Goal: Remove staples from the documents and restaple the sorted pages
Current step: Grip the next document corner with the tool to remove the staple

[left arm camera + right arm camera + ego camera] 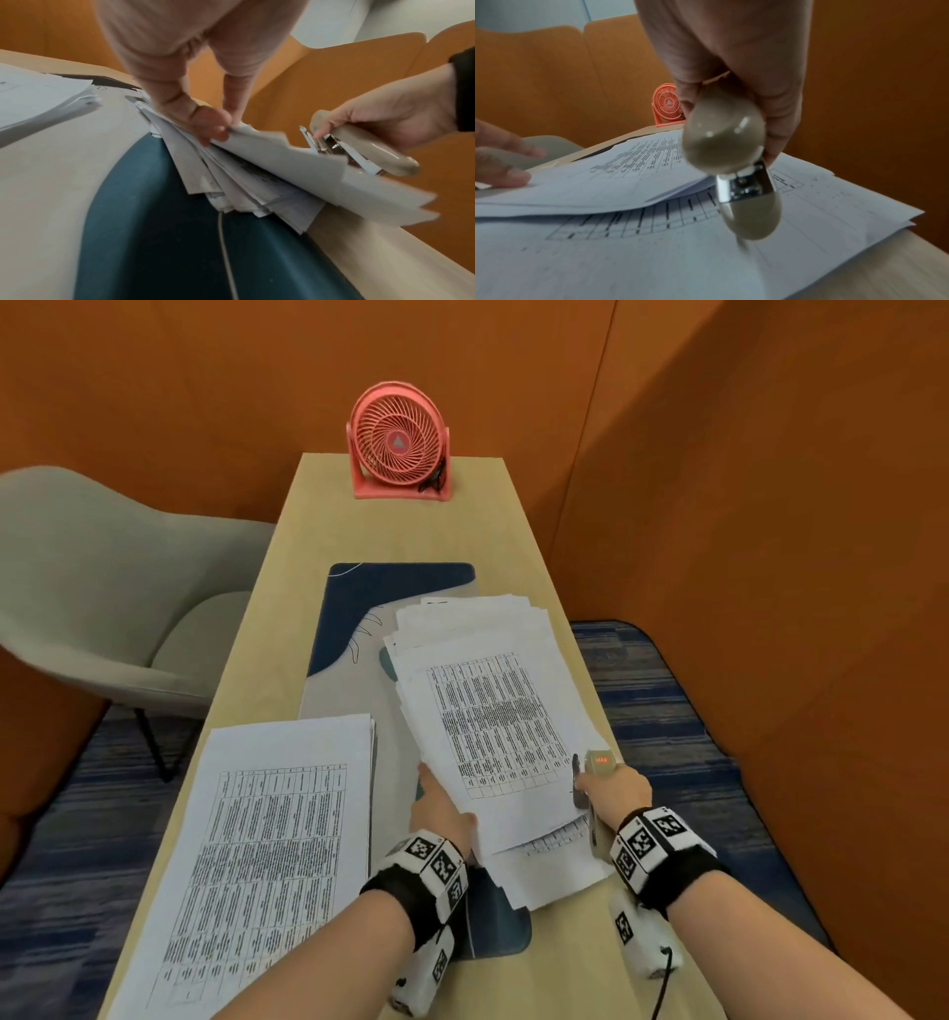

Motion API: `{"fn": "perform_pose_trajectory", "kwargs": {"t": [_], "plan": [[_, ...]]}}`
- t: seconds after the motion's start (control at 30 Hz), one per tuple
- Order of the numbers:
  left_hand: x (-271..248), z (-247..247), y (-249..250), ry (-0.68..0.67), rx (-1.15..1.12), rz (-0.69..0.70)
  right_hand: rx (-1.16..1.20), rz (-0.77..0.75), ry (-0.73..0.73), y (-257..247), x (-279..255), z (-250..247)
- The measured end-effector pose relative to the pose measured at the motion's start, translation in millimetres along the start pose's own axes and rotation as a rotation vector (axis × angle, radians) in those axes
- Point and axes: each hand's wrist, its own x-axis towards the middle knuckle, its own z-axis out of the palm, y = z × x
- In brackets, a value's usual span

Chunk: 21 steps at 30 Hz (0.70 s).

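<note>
Documents (506, 726): in the head view the loose, fanned pile lies on the right of the desk (308, 546), partly on a blue-and-grey mat (359, 603); a second, squared stack (267, 839) lies near the left edge. The left hand (441, 809) pinches the near-left edge of the top set. The right hand (616, 788) grasps a beige stapler (595, 762) at the pile's near-right edge. A pink fan (398, 439) stands at the far end.

Left wrist view: thumb and forefinger (210, 121) raise the upper sheets clear of the fanned pile below. The stapler's mouth stands agape over their corner. Square the sheet edges before pressing; they appear staggered.

Right wrist view: the lifted set (618, 182) is separated from the sheets beneath. Confirm that only this set enters the mouth, then seat the corner fully and squeeze once, firmly.
</note>
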Motion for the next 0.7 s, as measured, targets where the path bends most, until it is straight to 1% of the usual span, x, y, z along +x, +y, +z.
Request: {"fn": "perform_pose_trajectory", "kwargs": {"t": [0.1,0.17,0.27,0.3,0.37,0.4,0.43,0.47,0.53,0.6,0.63,0.7], "plan": [[0,-2,-1,-0.054,0.119,0.02,0.035,-0.026,-0.04,2,-1,2],[3,-4,1,-0.084,0.112,-0.022,0.075,-0.023,-0.074,4,0,1],[4,-11,5,-0.153,0.021,-0.082,0.096,-0.012,-0.09,7,3,1],[4,-14,6,-0.157,0.045,-0.085,0.098,-0.015,-0.094,9,5,1],[5,-19,8,-0.13,0.159,-0.077,0.102,-0.012,-0.119,10,5,1],[4,-21,10,-0.079,0.191,-0.072,0.093,-0.011,-0.127,10,4,0],[4,-22,11,-0.033,0.178,-0.065,0.083,-0.001,-0.133,10,4,-1],[5,-22,11,-0.002,0.117,-0.054,0.076,0.004,-0.123,10,5,-1],[2,-22,11,0.024,-0.103,0.011,0.106,0.015,-0.059,10,8,-3],[-6,-27,11,0.022,-0.31,0.056,0.176,0.009,-0.012,8,11,-7],[-11,-30,9,0.018,-0.384,0.051,0.232,0.014,-0.041,6,11,-10],[-18,-39,4,0.001,-0.505,0.024,0.359,0.05,-0.176,1,8,-15]]}}
